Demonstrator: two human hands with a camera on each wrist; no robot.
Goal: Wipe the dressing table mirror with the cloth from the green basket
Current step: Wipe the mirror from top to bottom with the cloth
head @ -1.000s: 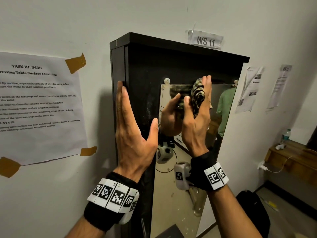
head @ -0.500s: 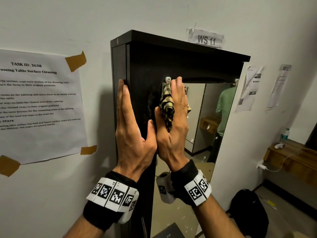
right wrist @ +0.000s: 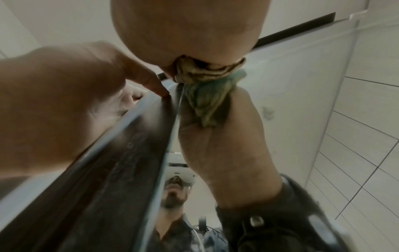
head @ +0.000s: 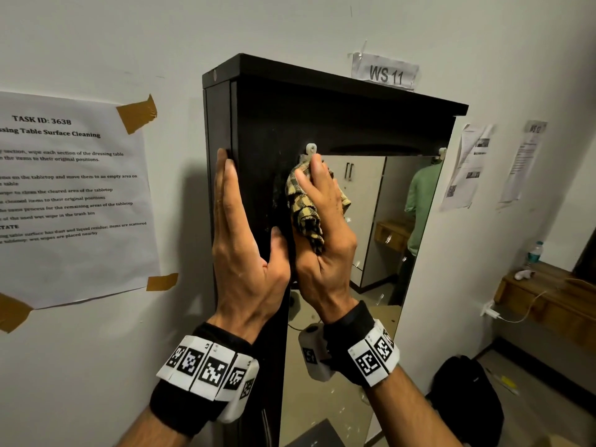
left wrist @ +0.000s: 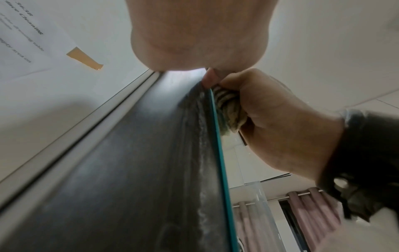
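The mirror [head: 371, 221] hangs in a tall black frame [head: 258, 124] on the wall. My right hand [head: 322, 221] grips a bunched yellow-and-black checked cloth [head: 306, 214] and presses it against the glass at the mirror's top left corner, just below a white clip [head: 311, 149]. The left wrist view shows the cloth [left wrist: 228, 110] squeezed between the right hand [left wrist: 270, 110] and the mirror's edge. My left hand [head: 238, 214] lies flat with straight fingers on the frame's left side, thumb on its front. The green basket is out of view.
A taped instruction sheet [head: 64, 195] hangs on the wall to the left and a "WS 11" label [head: 385, 72] above the frame. At the right are a wooden shelf [head: 548, 295] with a bottle [head: 533, 251], and a black bag [head: 464, 398] on the floor.
My right hand has carried the cloth left along the mirror's top edge, from the upper middle to the top left corner beside the left hand. The left hand has stayed on the frame.
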